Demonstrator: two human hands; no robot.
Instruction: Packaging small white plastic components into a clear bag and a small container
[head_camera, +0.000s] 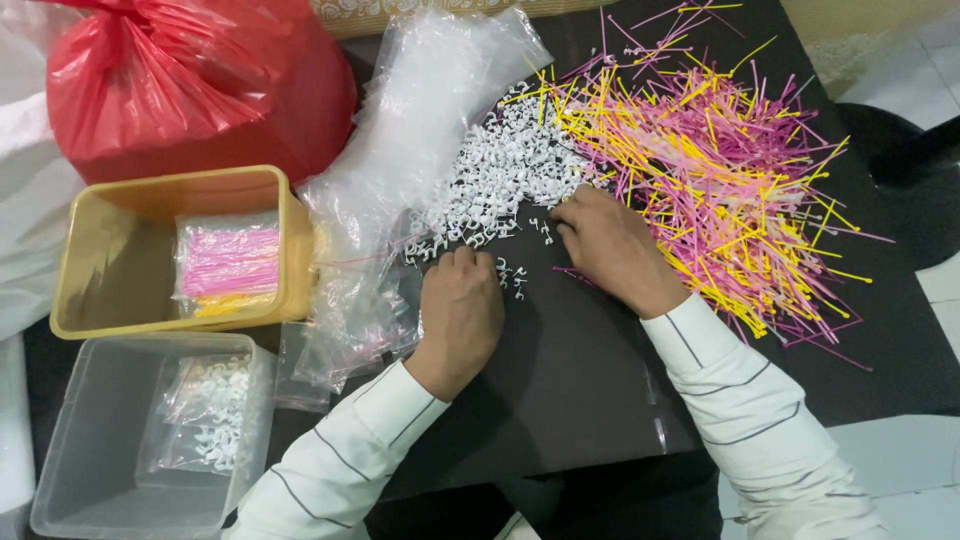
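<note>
My left hand (458, 312) rests palm down on the black mat (580, 390), its curled fingertips touching the near edge of a heap of small white plastic clips (500, 175). My right hand (612, 248) lies palm down beside it, fingers bent at the boundary between the white clips and a wide spread of thin pink and yellow plastic strips (715, 165). A few loose clips lie between the two hands. Whether either hand pinches a clip is hidden under the fingers.
A pile of clear plastic bags (400, 160) lies left of the clips. A yellow tub (110, 290) holds a packet of pink and yellow strips. A clear box (90, 450) holds a bag of white clips. A red plastic bag (190, 80) sits behind.
</note>
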